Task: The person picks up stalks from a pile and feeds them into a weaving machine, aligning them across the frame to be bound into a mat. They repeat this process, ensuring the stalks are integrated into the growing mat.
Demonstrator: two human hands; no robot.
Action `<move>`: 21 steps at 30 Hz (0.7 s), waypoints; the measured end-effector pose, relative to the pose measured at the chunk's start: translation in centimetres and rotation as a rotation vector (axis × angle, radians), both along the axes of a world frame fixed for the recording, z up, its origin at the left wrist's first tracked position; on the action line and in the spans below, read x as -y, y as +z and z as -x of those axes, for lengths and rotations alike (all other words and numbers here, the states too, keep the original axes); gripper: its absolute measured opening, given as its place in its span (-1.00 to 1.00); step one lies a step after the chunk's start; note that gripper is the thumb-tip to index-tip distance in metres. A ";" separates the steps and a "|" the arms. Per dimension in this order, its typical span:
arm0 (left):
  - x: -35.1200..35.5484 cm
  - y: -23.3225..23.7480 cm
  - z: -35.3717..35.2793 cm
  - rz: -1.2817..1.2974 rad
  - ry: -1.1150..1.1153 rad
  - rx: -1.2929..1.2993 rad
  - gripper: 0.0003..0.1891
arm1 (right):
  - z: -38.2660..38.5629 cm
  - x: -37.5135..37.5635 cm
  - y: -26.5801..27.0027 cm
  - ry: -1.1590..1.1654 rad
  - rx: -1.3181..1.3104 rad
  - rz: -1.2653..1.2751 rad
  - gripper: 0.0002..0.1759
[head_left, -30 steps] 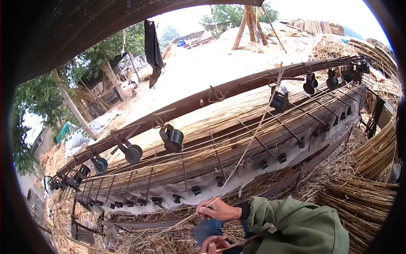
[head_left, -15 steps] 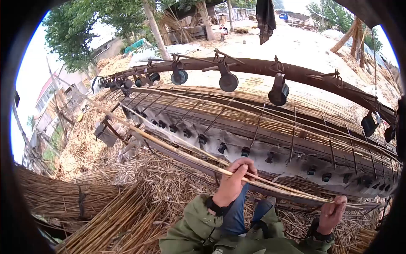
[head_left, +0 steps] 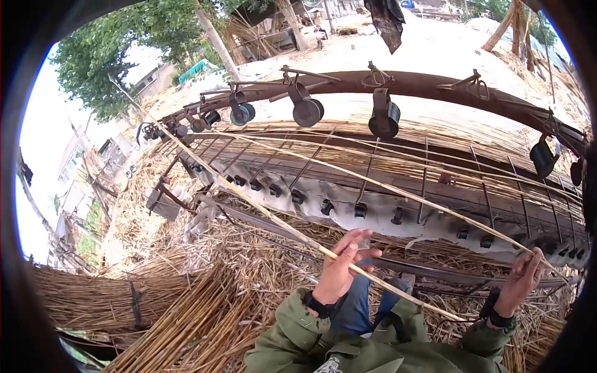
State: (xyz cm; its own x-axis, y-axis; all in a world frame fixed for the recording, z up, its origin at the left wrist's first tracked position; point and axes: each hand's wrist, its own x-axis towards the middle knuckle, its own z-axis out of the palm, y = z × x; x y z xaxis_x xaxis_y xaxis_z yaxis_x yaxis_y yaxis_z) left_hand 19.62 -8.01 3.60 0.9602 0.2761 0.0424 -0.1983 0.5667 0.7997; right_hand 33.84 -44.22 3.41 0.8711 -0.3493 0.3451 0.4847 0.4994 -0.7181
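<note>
My left hand (head_left: 339, 268) is closed around one long pale reed (head_left: 272, 216), thumb on top and some fingers stretched out; the reed runs from the upper left down to the lower right. With pinched fingers, my right hand (head_left: 522, 276) holds the right end of a second reed (head_left: 398, 190), which lies slantwise over the rods of a long frame. Beneath it, a row of dark spools (head_left: 328, 207) sits along the frame's near edge. More spools (head_left: 384, 119) hang from a curved metal beam (head_left: 429, 86) above.
Reed bundles (head_left: 93, 297) lie at the lower left. Loose straw (head_left: 230, 267) covers the ground around my legs. A grey metal box (head_left: 163, 204) stands at the frame's left end. Dark cloth (head_left: 385, 23) hangs at the top. Trees and a shed stand behind.
The two reeds, together before, are now apart. My right hand has moved up and right with one, now across the frame's rods. My left hand keeps the other, its fingers looser. The view has shifted slightly.
</note>
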 end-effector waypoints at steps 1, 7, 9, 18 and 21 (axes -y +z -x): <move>-0.8 -0.5 1.4 0.008 0.020 0.004 -0.65 | -1.3 0.8 0.3 -0.011 0.024 -0.051 -0.75; -3.1 -1.8 8.1 0.048 0.169 0.024 -0.72 | -7.2 8.0 -2.3 -0.046 0.013 -0.239 -0.78; -3.3 -2.4 8.9 0.082 0.185 0.044 -0.72 | -7.7 9.2 -3.0 -0.071 -0.038 -0.226 -0.79; -2.8 -2.9 9.3 0.068 0.306 -0.017 -0.75 | -18.0 14.5 0.3 -0.238 -0.234 -0.136 -0.82; -1.8 -2.8 8.8 -0.048 0.409 -0.090 -0.79 | -18.4 9.0 3.7 -0.018 -0.381 -0.061 -0.81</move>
State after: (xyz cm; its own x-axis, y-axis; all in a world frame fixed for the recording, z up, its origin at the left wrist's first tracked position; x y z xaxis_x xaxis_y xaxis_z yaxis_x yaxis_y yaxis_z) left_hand 10.81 -6.22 0.78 0.7724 0.6350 -0.0147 -0.3270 0.4174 0.8479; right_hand 52.24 -53.26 7.06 0.9264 -0.3758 -0.0239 0.1982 0.5406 -0.8176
